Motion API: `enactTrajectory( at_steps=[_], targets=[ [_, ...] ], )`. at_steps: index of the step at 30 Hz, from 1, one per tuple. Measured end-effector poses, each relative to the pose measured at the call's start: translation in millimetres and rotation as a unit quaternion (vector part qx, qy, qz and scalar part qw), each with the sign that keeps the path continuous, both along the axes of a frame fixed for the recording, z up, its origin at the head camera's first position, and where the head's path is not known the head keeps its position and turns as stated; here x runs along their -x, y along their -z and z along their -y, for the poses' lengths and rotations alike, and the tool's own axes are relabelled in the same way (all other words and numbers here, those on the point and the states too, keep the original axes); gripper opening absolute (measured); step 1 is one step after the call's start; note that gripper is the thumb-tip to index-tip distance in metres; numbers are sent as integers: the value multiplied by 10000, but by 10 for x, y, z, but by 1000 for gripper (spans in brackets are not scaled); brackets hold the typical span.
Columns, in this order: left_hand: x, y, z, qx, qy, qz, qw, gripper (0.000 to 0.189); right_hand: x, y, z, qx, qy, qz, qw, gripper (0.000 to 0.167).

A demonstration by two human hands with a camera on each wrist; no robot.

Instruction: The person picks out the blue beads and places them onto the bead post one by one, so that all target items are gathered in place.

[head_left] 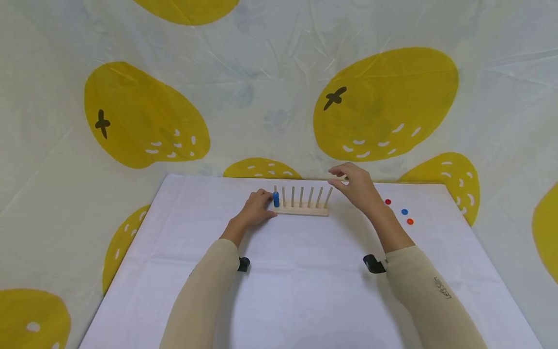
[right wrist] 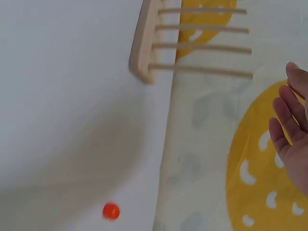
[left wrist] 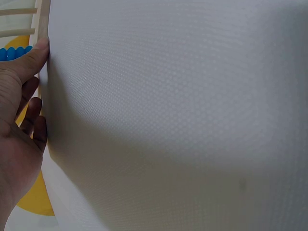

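A light wooden peg rack [head_left: 302,211] with several upright pegs stands at the back of the table. Blue beads [head_left: 276,199] are stacked on its leftmost peg; the other pegs are bare. My left hand [head_left: 254,208] grips the rack's left end, thumb at the front of the base, as the left wrist view also shows beside the blue beads [left wrist: 14,53]. My right hand [head_left: 358,188] is raised near the top of the rightmost peg, thumb and fingers apart. In the right wrist view nothing shows between the bent fingers of that hand [right wrist: 294,127].
To the right of my right forearm lie a red bead [head_left: 388,201], a blue bead [head_left: 404,212] and an orange bead [head_left: 410,221] on the white tabletop [head_left: 301,291]. Behind the table's far edge hangs a cloth [head_left: 261,106] with yellow fruit shapes.
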State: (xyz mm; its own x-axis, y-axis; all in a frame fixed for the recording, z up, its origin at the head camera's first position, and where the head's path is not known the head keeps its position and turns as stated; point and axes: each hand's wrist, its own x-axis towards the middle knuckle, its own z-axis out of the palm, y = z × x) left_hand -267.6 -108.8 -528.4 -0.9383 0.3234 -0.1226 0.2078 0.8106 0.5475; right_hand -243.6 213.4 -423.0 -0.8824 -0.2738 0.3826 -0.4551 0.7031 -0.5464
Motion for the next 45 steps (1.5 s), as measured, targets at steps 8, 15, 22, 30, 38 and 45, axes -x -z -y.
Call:
enactTrajectory(
  at_steps=[8,15,22,30,38,45],
  targets=[
    [10,28,7,40,-38,16,10000,64,-124,224,-538,-113,530,149,9984,33],
    [16,43,6,56,-24,39,10000,65,-254,395,-1038,-624,970,828,9899,39],
    [20,27,-2,131,-17,33,9999,66,-335,571,-1479,-903,1281,1324,9787,47],
    [4,15,-7,147,9,2,9999,65,-415,750,-1756,-826,1742,2199,9563,56],
    [2,10,-14,77,-11,56,10000,65,-436,893,-1889,-896,1942,2446,9457,57],
    [-11,0,-10,107,-12,29,9999,65,-420,1007,-1901,-893,2088,2548,9400,50]
  ],
)
